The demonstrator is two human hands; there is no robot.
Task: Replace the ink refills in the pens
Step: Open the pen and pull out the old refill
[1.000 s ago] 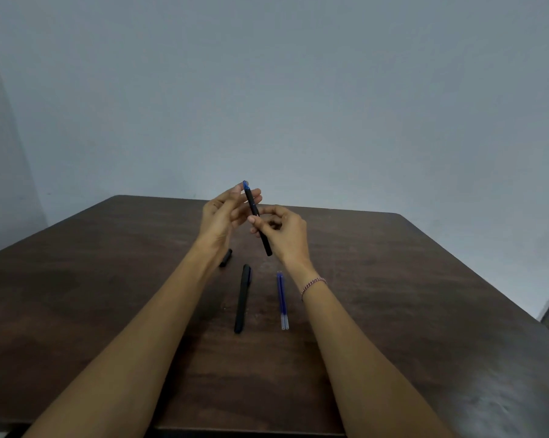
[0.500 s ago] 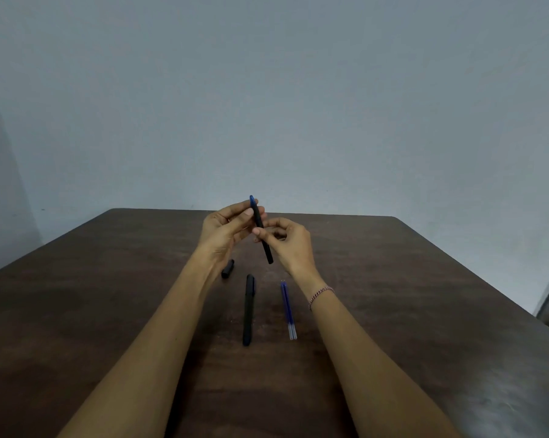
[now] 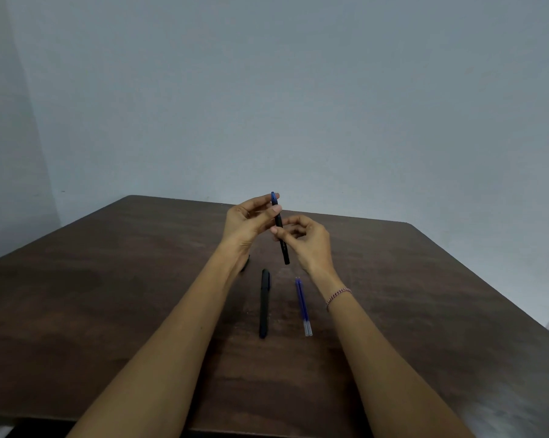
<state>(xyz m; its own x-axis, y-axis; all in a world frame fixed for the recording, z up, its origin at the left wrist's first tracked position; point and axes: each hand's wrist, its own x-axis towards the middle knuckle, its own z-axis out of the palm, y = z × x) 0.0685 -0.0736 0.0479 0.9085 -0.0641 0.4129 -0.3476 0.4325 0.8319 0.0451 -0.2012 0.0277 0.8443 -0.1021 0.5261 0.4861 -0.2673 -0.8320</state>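
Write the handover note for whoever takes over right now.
Hands: left hand holds the blue top end of the pen; right hand pinches its middle. It is off the table, tilted near upright.
On the table: second pen between the forearms, two refills just right of it, a small dark piece, likely a cap, by the left wrist.
Done: no swap visibly finished.
Left: swap the held pen's refill, then the second pen's.

There is only one view, from a camera worn on the person's head. It looks forward and down, wide-angle, quite near the left grip [image 3: 244, 224] and the right grip [image 3: 311, 245], which meet around the centre; beyond them the table [image 3: 109, 295] ends at the wall [image 3: 298, 90]
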